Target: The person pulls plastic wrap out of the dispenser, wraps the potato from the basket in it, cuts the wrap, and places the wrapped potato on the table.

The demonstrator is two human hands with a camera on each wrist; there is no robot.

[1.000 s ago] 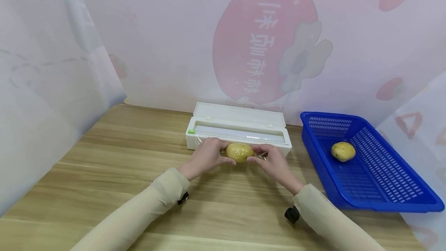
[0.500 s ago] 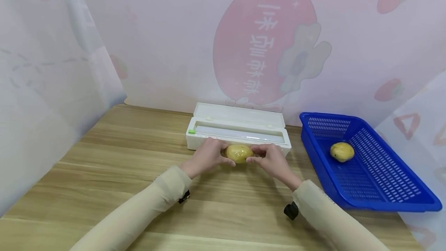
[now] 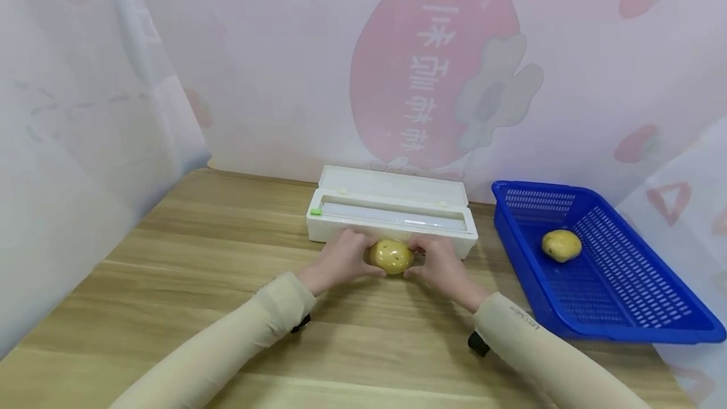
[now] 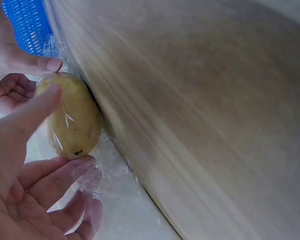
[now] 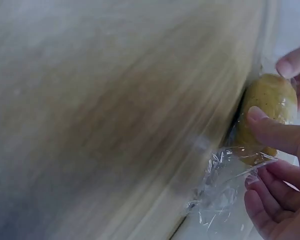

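Just in front of open white box (image 3: 386,227): film-wrapped potato (image 3: 392,256) btwn my L hand (image 3: 345,259) & R hand (image 3: 444,266).
Both clamped on opp. ends; blue basket (image 3: 625,270) w/ 2nd potato (image 3: 561,245) at R of tabletop (image 3: 170,257).

**A glossy potato (image 3: 392,256) being held before an open white box (image 3: 324,230)**

The left hand (image 3: 343,257) and right hand (image 3: 444,265) are gripping the glossy potato from either side above a wooden table (image 3: 227,251). Just behind, the white box is showing a pale roll (image 3: 386,213), its lid (image 3: 392,184) leaning back and a green tab (image 3: 315,212) marking its left end. To the right, a blue basket (image 3: 515,257) is holding a second potato (image 3: 561,245).
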